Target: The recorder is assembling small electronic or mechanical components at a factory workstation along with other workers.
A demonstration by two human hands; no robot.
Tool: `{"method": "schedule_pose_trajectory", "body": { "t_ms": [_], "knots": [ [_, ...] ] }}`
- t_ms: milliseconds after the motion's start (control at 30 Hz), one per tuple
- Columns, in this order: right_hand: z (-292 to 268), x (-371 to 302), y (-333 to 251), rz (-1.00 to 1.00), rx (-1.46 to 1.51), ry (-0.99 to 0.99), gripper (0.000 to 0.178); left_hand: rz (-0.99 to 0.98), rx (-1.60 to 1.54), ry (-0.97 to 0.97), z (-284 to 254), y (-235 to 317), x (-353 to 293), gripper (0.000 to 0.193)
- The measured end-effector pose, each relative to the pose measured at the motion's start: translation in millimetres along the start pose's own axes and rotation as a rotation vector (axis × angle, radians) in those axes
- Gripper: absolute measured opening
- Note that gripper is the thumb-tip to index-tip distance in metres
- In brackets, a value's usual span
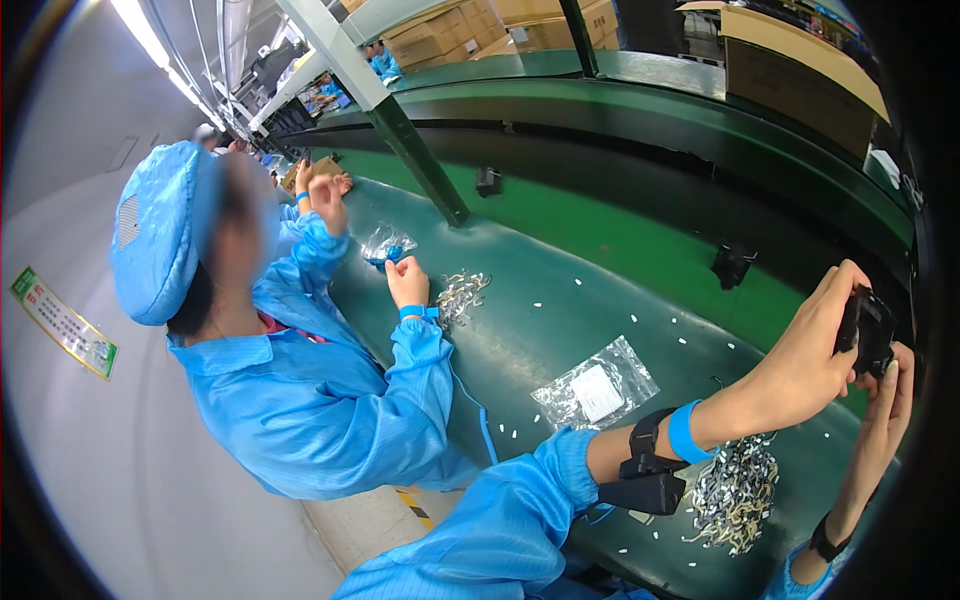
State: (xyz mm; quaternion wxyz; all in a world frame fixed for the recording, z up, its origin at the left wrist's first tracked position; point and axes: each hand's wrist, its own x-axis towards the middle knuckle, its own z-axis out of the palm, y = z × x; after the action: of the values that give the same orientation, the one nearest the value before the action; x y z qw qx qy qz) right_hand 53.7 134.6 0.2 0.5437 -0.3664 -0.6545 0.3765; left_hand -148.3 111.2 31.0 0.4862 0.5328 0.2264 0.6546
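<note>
My left hand [808, 338] reaches out to the right side, its fingers closed on a small black boxy part [868, 328]. From below, my right hand [888, 405] grips the same part with thumb and fingers. The part is held up above the far edge of the bench, near the green conveyor belt [620, 255]. Its details are too dark to make out. Under my left forearm lies a heap of small cable pieces [735, 500] with white ends. A clear plastic bag [598, 392] with a white label rests to the left of that arm.
Two more black parts, one farther off [488, 182] and one nearer [735, 266], sit on the belt. At my left a co-worker in blue [320, 400] handles a small clear bag [388, 243] beside a pile of cable pieces [463, 297]. A post [415, 160] rises behind the bench. Small white bits dot the green bench [530, 340].
</note>
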Motion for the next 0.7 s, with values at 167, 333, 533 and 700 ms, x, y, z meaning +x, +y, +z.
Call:
{"method": "schedule_pose_trajectory", "body": {
  "t_ms": [167,333,533,700],
  "knots": [
    [-18.4,-8.4,28.2,-0.019,0.153,0.008,0.030,0.030,-0.092,0.001,4.8,0.2,-7.1,0.043],
    [-44.2,-17.5,25.3,-0.048,0.189,0.115,0.038,0.113,-0.093,-0.123,24.7,-11.4,-2.6,0.047],
    [47.3,-5.8,-29.5,0.038,0.055,-0.129,0.010,-0.299,-0.259,0.056,-24.3,3.1,-6.1,0.035],
    [16.9,-10.2,-40.5,0.143,0.325,-0.197,0.014,-0.395,-0.200,0.022,4.5,5.3,1.4,0.027]
  ]
}}
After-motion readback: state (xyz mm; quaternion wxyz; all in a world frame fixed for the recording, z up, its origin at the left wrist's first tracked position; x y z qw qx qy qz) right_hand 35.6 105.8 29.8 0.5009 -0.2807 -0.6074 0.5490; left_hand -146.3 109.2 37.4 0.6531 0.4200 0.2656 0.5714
